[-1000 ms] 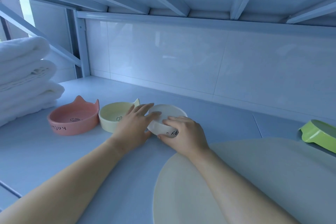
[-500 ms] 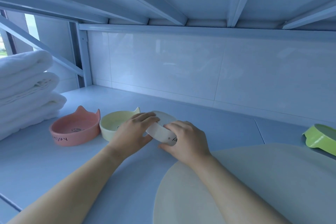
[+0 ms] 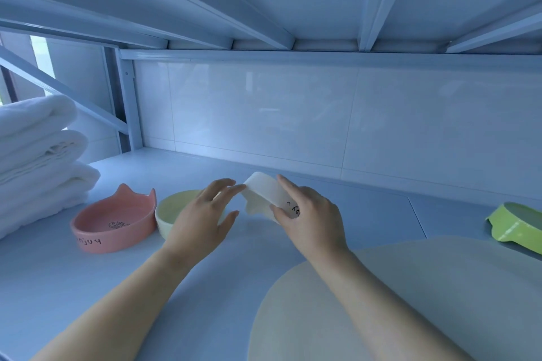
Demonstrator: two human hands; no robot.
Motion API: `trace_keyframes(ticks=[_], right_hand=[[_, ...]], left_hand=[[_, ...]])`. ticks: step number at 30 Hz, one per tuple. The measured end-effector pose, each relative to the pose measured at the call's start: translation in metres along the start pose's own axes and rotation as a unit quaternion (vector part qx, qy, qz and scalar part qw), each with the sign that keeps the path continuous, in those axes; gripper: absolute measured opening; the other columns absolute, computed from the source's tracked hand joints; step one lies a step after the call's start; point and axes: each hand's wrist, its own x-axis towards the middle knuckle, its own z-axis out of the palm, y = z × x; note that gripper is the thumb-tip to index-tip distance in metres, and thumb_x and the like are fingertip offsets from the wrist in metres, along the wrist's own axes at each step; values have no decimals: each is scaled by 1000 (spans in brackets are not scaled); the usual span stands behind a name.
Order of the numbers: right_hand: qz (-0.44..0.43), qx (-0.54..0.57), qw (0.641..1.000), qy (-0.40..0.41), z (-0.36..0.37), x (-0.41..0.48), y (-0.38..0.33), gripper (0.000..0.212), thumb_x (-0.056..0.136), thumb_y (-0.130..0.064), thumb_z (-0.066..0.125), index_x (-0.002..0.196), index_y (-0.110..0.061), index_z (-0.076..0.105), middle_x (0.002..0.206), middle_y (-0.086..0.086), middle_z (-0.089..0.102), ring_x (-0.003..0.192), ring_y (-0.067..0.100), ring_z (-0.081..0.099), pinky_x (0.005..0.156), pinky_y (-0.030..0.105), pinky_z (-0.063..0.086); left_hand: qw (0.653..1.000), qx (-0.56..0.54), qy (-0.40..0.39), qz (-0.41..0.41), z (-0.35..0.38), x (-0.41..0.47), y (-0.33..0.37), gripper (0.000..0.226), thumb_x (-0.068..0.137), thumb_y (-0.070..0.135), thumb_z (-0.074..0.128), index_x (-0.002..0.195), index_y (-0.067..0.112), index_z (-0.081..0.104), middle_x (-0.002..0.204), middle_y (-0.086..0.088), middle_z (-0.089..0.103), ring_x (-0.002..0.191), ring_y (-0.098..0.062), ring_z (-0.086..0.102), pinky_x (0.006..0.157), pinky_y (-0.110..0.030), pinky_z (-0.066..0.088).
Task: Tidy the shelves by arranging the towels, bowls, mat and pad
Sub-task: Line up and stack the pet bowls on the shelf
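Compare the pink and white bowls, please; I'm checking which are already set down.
The pink bowl sits flat on the shelf; the white bowl is tipped steeply. The pink bowl is untouched; the right hand grips the white bowl, fingertips of the left hand at its rim. Both carry black lettering on the side.

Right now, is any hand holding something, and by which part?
The right hand grips the tilted white ceramic bowl by its lettered side wall; the left hand touches its edge with straight fingertips.
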Motion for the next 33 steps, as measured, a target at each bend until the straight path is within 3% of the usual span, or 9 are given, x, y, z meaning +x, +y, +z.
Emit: trace_keyframes(ticks=[4, 10, 13, 16, 19, 22, 25, 28, 33], right_hand=[[40, 14, 999, 9, -1, 3, 2, 52, 83, -42, 62, 132, -32, 47, 94, -1, 65, 83, 22, 60, 62, 26, 33], [61, 18, 998, 13, -2, 5, -2, 54, 82, -46, 62, 132, -33, 46, 100, -2, 66, 88, 21, 60, 65, 26, 36], [75, 23, 997, 1, -4, 7, -5, 56, 83, -46, 59, 135, -33, 41, 105, 1, 64, 94, 23, 60, 69, 28, 39], [106, 18, 994, -21, -5, 8, -7, 57, 86, -47, 54, 138, -34, 35, 112, 4, 58, 99, 27, 58, 75, 31, 41], [122, 18, 992, -34, -6, 8, -9, 53, 87, -47, 51, 137, -36, 35, 103, 5, 52, 93, 30, 58, 69, 30, 37], [108, 3, 992, -58, -8, 7, -11, 51, 87, -51, 50, 134, -39, 35, 99, 2, 43, 90, 30, 58, 66, 30, 38], [77, -32, 993, -86, -11, 10, -9, 61, 84, -59, 49, 139, -41, 27, 123, 1, 34, 112, 22, 47, 71, 31, 41], [-15, -32, 993, -116, -19, 14, -5, 62, 88, -52, 51, 142, -34, 27, 151, -5, 12, 136, 17, 19, 91, 36, 42], [-108, -41, 977, -179, -22, 17, -1, 61, 85, -35, 64, 138, -27, 36, 155, -11, 13, 143, 13, 8, 104, 37, 34]], left_hand=[[1000, -13, -22, -15, 2, 1, 3, 51, 84, 21, 64, 132, 26, 48, 134, 6, 46, 104, -19, 59, 72, -32, 52], [999, -28, -22, -13, 6, 4, 22, 46, 86, 25, 60, 131, 25, 48, 135, 8, 44, 106, -15, 56, 74, -30, 51], [997, -57, -49, 5, 13, 6, 39, 40, 81, 29, 64, 121, 27, 57, 122, 11, 56, 105, -10, 57, 78, -20, 42], [977, -101, -184, -28, 23, 6, 50, 36, 74, 41, 67, 109, 33, 62, 108, 17, 63, 99, -4, 57, 81, -17, 42], [965, -148, -209, -51, 35, 4, 58, 7, 78, 34, 65, 84, 30, 64, 79, 24, 63, 76, -2, 55, 69, -15, 42], [972, -163, -159, -55, 40, 2, 57, 19, 86, 20, 59, 67, 24, 58, 57, 24, 56, 59, 2, 48, 56, -13, 35], [980, -125, -144, -55, 33, 0, 45, 17, 87, 23, 59, 72, 15, 60, 60, 8, 56, 56, -9, 46, 58, -20, 38], [986, -78, -135, -56, 21, -1, 28, 18, 88, 26, 59, 75, 12, 59, 65, 7, 54, 60, -12, 48, 56, -23, 37], [986, -13, -165, -27, 4, 2, 10, 18, 91, 24, 55, 83, 9, 59, 75, -1, 56, 72, -23, 53, 62, -36, 40]])
